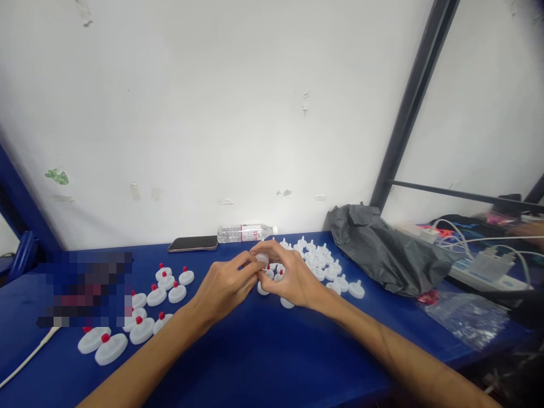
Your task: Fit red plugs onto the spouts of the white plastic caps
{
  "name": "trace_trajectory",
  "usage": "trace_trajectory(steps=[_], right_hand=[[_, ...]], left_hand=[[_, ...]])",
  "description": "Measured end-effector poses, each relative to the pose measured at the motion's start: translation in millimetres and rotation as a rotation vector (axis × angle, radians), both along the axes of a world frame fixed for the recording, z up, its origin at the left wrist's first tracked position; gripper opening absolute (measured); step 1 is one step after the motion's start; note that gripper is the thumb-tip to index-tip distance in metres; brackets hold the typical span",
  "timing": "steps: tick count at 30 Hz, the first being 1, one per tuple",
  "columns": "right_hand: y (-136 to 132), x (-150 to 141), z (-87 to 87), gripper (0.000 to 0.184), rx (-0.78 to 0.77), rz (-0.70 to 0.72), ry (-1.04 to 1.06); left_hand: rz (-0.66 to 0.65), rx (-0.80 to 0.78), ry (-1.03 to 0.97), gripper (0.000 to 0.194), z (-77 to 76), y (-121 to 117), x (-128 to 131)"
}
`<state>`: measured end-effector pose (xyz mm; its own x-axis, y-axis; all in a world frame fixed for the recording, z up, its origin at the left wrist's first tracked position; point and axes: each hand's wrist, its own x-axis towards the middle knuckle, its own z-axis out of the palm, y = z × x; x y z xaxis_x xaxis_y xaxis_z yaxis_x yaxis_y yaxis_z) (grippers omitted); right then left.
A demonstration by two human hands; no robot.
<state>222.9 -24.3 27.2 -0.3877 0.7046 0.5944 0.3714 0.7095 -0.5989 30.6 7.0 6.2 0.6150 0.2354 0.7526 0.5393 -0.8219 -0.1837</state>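
My left hand (229, 279) and my right hand (293, 272) meet above the middle of the blue table. Between their closed fingertips is a white nozzle cap (262, 259), partly covered by the fingers. What the fingertips do at its underside is hidden. Behind and right of my right hand stands a cluster of white nozzle caps (319, 260) with bare tips. Under the hands are a few more caps, some showing red tips (279, 276). Left of my left hand, several white caps with red tips (156, 295) stand in loose rows.
A phone (193, 243) and a clear plastic bottle (246, 233) lie along the wall. To the right are a dark grey plastic bag (382, 249), a clear bag (471, 317) and a power strip (493, 277) with cables. At left, a blurred patch covers something beside a white cable (29, 357).
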Motion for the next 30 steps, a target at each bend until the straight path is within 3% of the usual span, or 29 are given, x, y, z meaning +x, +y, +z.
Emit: trace_trajectory(steps=[12, 22, 30], right_hand=[[-2.0, 0.6, 3.3, 0.039, -0.111, -0.004, 0.073], [3.9, 2.9, -0.4, 0.033, -0.001, -0.12, -0.007], [3.3, 1.9, -2.4, 0.034, 0.01, -0.126, -0.083]], left_hand=[[0.049, -0.04, 0.009, 0.023, 5.6, -3.7, 2.7], [0.062, -0.04, 0.02, 0.018, 2.8, -3.7, 1.2], [0.067, -0.03, 0.099, 0.021, 5.6, -3.5, 1.9]])
